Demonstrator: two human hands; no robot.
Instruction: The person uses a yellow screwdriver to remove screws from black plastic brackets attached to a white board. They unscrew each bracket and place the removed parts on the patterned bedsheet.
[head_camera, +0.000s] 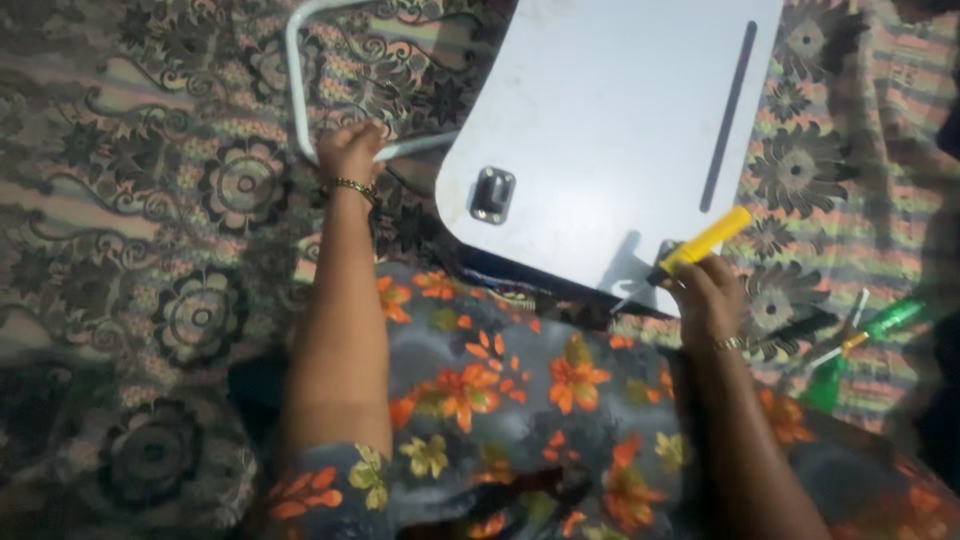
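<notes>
A white flat board (600, 130) lies upside down on a patterned cloth, with a metal bracket (492, 194) near its lower left corner and a dark slot (729, 115) along its right side. My left hand (349, 152) grips a white bent metal tube leg (297, 90) beside the board. My right hand (705, 292) holds a yellow-handled screwdriver (705, 240), its tip pointing down-left at the board's near edge by a second bracket, which my hand partly hides.
A green-handled screwdriver (880, 325) and another green tool (825, 383) lie on the cloth to the right. The floral cloth (150, 250) covers the floor all around. My lap in an orange-flowered garment (520, 400) fills the bottom of the view.
</notes>
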